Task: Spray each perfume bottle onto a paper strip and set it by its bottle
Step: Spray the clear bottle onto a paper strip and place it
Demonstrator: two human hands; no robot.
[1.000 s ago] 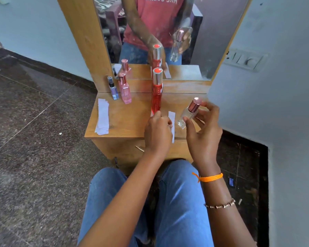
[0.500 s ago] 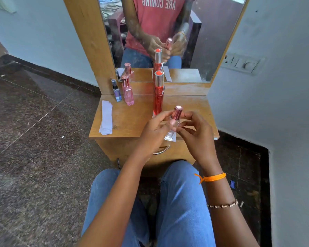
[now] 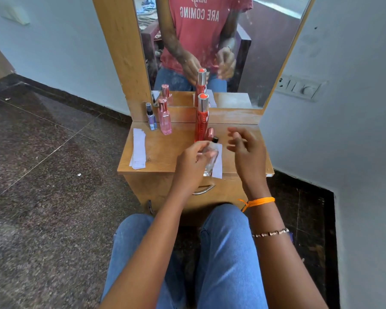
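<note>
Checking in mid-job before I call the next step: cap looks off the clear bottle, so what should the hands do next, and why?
Probably bring the free right hand to the paper strip lying under the bottle and lift it to the nozzle. The left hand grips the clear bottle, its black sprayer bare; the pink cap stands by the red bottle.

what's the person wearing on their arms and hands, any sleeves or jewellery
Both forearms are bare, with no sleeves in view. The right wrist carries an orange thread band tied with a loose end, and further up the forearm sits a thin beaded bracelet. The left hand and right hand show no rings or gloves that can be made out.
</note>
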